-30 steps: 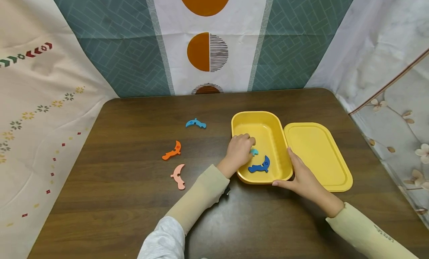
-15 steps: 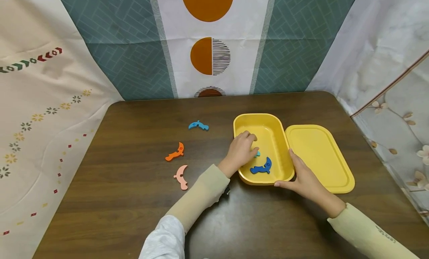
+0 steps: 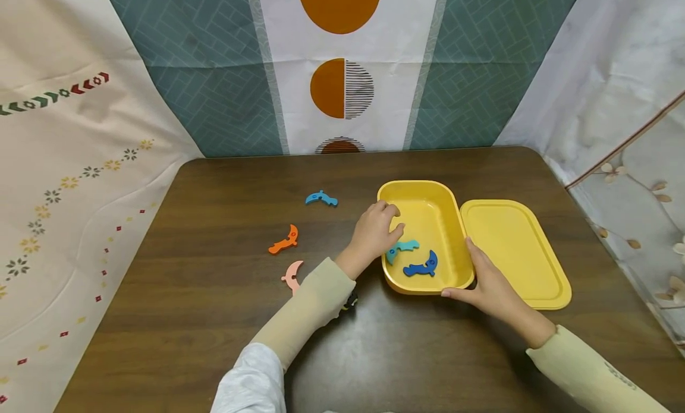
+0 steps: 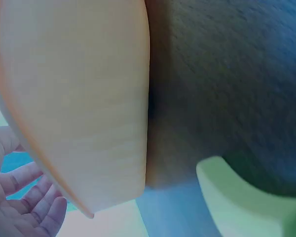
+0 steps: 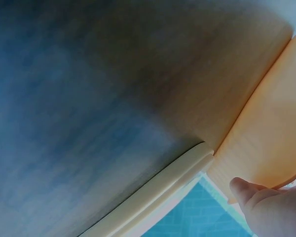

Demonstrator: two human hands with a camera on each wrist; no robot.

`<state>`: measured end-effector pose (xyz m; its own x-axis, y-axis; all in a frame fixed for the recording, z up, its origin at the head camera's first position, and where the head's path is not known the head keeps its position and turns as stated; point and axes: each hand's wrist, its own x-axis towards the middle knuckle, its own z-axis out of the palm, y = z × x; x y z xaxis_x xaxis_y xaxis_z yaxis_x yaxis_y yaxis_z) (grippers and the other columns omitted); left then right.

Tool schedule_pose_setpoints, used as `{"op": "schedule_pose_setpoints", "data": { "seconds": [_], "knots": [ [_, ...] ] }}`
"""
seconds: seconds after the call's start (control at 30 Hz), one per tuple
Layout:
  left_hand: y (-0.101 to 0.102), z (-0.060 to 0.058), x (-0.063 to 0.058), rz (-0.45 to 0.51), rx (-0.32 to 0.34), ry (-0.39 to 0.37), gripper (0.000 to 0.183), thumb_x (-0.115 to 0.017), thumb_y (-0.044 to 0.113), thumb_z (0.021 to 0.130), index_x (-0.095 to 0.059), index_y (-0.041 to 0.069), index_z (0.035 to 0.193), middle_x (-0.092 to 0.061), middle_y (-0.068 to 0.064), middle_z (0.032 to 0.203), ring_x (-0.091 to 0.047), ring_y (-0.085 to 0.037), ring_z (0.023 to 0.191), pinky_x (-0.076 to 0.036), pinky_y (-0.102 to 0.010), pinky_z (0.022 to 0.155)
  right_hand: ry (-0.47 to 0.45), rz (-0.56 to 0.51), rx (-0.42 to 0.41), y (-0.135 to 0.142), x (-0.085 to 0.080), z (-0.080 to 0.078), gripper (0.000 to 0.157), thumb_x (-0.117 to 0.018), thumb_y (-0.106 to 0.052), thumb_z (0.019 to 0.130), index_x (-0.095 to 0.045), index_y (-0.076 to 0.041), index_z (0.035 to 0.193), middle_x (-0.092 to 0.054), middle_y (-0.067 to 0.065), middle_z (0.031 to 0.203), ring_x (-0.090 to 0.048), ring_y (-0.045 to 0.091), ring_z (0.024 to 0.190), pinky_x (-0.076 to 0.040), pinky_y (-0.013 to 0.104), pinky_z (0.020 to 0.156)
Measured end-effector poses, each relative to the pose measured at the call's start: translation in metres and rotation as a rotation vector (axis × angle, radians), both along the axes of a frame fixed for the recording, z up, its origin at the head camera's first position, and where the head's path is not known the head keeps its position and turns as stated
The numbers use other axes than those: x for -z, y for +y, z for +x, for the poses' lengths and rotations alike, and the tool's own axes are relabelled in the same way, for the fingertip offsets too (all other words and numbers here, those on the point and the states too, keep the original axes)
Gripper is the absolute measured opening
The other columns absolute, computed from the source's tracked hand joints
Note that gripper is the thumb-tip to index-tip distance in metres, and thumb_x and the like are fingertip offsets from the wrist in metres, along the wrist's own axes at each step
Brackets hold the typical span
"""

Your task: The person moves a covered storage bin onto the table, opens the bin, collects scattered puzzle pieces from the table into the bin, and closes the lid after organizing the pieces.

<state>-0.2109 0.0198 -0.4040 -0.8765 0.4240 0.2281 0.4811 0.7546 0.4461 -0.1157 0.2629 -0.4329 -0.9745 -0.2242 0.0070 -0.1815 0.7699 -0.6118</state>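
Note:
In the head view a yellow plastic box (image 3: 433, 208) stands uncovered on the table. My left hand (image 3: 371, 232) is over its left rim with loosely bent fingers and nothing in them; the left wrist view shows those fingers (image 4: 32, 197) spread beside the rim. Inside the box lie a teal curved toy piece (image 3: 404, 247), close to my left thumb, and a dark blue curved toy piece (image 3: 421, 264). My right hand (image 3: 492, 285) holds the box's front right corner, thumb along the front wall and fingers along the right wall.
Left of the box lie three curved pieces: light blue (image 3: 321, 198), orange (image 3: 284, 240) and pink (image 3: 291, 276), the last partly hidden by my left sleeve. The yellow lid (image 3: 516, 252) lies against the box's right side. Patterned cloths hang behind the brown table (image 3: 214, 235).
My left hand has opened its fingers and drawn back left from the teal piece, which now shows fully on the box floor. The right hand stays at the corner. The view has shifted slightly.

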Motion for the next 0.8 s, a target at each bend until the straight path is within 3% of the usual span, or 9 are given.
{"op": "schedule_pose_setpoints", "data": {
  "seconds": [0.53, 0.8],
  "knots": [
    [-0.013, 0.004, -0.008, -0.007, -0.026, -0.009, 0.028, -0.063, 0.027, 0.091, -0.064, 0.006, 0.11, -0.06, -0.009, 0.103, -0.055, -0.02, 0.088, -0.05, -0.031, 0.074, 0.013, 0.004, 0.0, 0.0, -0.004, 0.001, 0.119, -0.083, -0.038, 0.07, -0.007, 0.006, 0.15, -0.021, 0.033, 0.15, -0.027, 0.051, 0.134, -0.029, 0.064, 0.101],
    [-0.023, 0.007, -0.003, -0.019, -0.011, -0.005, 0.027, -0.063, 0.025, 0.091, -0.063, 0.006, 0.11, -0.061, -0.009, 0.102, -0.055, -0.02, 0.086, -0.05, -0.03, 0.073, 0.012, 0.005, -0.001, 0.0, -0.005, 0.001, 0.119, -0.084, -0.037, 0.069, -0.008, 0.007, 0.149, -0.021, 0.032, 0.15, -0.028, 0.05, 0.133, -0.03, 0.063, 0.102]
  ]
}}
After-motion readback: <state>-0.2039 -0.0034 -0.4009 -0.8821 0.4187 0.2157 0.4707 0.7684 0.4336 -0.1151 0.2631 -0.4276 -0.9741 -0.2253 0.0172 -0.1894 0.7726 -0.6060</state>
